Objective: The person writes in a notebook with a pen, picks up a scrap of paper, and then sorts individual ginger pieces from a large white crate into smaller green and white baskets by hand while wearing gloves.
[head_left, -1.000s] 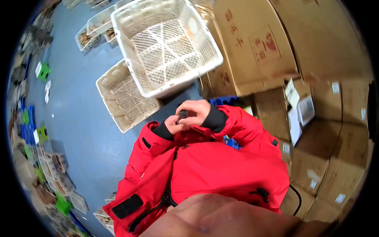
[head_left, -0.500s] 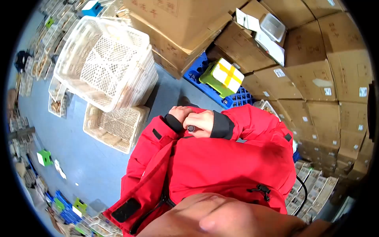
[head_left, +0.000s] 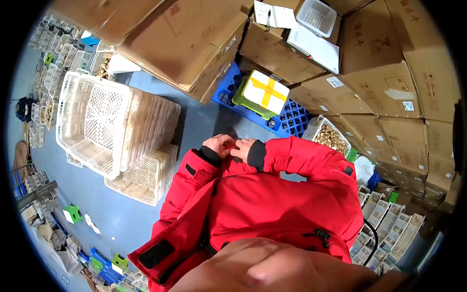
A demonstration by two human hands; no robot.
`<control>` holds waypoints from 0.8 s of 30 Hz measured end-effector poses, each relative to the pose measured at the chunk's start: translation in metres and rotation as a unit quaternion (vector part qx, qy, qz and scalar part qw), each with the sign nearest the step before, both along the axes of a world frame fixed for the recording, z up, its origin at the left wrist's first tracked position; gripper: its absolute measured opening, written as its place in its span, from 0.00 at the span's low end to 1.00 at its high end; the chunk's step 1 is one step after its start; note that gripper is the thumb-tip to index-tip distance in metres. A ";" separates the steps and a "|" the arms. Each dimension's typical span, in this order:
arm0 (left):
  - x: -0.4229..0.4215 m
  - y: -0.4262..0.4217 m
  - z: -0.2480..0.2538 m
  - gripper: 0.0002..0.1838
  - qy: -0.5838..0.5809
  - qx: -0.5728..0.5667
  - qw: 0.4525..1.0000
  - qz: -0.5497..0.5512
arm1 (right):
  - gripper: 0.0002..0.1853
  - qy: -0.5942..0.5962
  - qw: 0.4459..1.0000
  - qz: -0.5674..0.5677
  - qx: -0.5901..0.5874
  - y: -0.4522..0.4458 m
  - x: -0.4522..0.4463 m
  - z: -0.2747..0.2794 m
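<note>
Both of my hands are close together at the lower front of my red jacket (head_left: 282,204). My left hand (head_left: 219,145) has its fingers curled inward against the red cloth, and whatever they grip is too small or hidden to name. Beside it, nearly touching, my right hand (head_left: 244,150) is closed with the fingertips pinched toward the left hand. A small dark piece (head_left: 237,159) shows under the right fingers; its kind cannot be made out. Black cuffs surround both wrists.
Stacked white plastic crates (head_left: 121,129) stand to the left. Ahead are large cardboard boxes (head_left: 185,44), a green stool with a yellow-taped white top (head_left: 265,92) and a blue pallet (head_left: 296,117). Right are a notebook (head_left: 314,48), a basket of brownish pieces (head_left: 331,137) and more boxes (head_left: 379,44).
My hands have drawn slightly apart from an overlapped grip. The round dark end in my right hand shows less. The view has shifted, bringing the basket of brownish pieces into fuller sight.
</note>
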State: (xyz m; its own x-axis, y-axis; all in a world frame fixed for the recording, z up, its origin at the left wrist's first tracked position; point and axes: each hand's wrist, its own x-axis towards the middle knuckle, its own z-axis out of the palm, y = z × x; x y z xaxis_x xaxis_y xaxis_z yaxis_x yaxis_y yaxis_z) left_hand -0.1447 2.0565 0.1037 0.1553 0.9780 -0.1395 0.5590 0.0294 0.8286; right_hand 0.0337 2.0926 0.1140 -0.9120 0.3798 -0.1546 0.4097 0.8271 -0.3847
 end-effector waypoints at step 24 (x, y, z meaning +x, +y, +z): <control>0.033 0.117 -0.036 0.10 -0.305 -0.007 0.947 -0.096 | 0.12 0.271 0.922 -0.263 -0.090 0.119 0.006 0.022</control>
State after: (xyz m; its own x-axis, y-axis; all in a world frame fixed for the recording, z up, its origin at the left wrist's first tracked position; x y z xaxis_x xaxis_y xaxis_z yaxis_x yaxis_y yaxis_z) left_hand -0.1116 2.1736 0.0676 0.3870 0.9219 0.0209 -0.0273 -0.0111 0.9996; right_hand 0.0395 2.2111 0.1361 -0.5712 0.8038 0.1663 0.4433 0.4725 -0.7617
